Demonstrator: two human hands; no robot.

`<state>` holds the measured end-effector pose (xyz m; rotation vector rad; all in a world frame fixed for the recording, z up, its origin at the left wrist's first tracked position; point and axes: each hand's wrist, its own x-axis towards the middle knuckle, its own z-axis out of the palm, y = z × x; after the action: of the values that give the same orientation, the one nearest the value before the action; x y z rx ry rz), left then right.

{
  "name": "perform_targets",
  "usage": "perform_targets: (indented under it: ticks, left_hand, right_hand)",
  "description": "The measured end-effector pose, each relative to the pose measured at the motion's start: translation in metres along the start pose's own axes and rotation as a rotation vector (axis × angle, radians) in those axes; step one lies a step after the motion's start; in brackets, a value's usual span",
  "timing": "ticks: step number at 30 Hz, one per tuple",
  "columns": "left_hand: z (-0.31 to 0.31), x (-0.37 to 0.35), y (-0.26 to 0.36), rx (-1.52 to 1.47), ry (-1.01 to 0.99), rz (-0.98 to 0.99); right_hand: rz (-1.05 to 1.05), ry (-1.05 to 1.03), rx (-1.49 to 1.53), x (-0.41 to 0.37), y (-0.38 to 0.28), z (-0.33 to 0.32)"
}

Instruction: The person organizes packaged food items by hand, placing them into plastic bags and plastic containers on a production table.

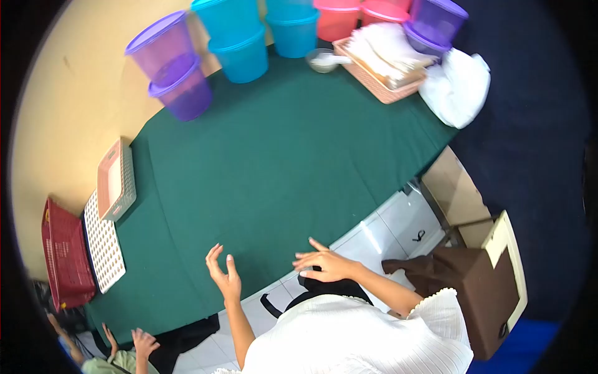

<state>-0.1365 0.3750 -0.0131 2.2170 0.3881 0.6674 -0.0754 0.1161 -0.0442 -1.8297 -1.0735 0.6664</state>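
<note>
My left hand (225, 274) is raised over the near edge of the green-covered table (268, 156), fingers apart and holding nothing. To its right, my right hand (324, 263) hovers at the same edge with its fingers spread and nothing in them. Neither hand appears to grip any object. Far off at the back of the cloth stand a small bowl with a white scoop (324, 60) and a pink basket (380, 87) with a stack of pale sheets or bags.
Purple tubs (180, 93), blue tubs (240, 56) and red tubs (337, 22) line the back. A white plastic bag (458, 87) lies at right. Baskets (118, 181) and a dark red crate (67, 262) stand left. Another person's hands (144, 343) show lower left; a brown chair (464, 280) stands right.
</note>
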Motion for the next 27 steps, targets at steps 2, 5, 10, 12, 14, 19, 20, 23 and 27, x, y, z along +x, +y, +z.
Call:
perform_targets:
  ticks: [2,5,10,12,14,19,20,23,27]
  left_hand:
    - [0.017,-0.007,0.01,-0.045,-0.068,0.065]
    - [0.033,-0.017,0.024,-0.113,-0.145,0.107]
    - [0.061,-0.022,0.054,-0.153,-0.26,0.152]
    - [0.077,-0.021,0.068,-0.176,-0.268,0.172]
    - [0.105,-0.023,0.088,-0.245,-0.261,0.157]
    - [0.217,-0.031,0.195,-0.439,-0.338,0.237]
    - [0.242,-0.033,0.225,-0.48,-0.384,0.292]
    - [0.304,-0.037,0.313,-0.561,-0.525,0.609]
    - [0.345,-0.032,0.439,-0.689,-0.823,0.983]
  right_hand:
    - [0.015,0.364,0.067,-0.02,-0.002,0.01]
    - [0.146,0.915,0.199,-0.053,-0.011,-0.014]
    - [0.285,1.282,-0.029,-0.141,0.01,-0.067]
    - [0.329,1.345,-0.143,-0.176,0.013,-0.092]
    - [0.338,1.391,-0.206,-0.208,0.023,-0.122]
    - [0.395,1.446,-0.43,-0.286,0.05,-0.219]
    - [0.399,1.428,-0.461,-0.303,0.061,-0.24]
    - [0.39,1.42,-0.546,-0.342,0.081,-0.303]
    - [0.337,1.354,-0.696,-0.374,0.115,-0.409]
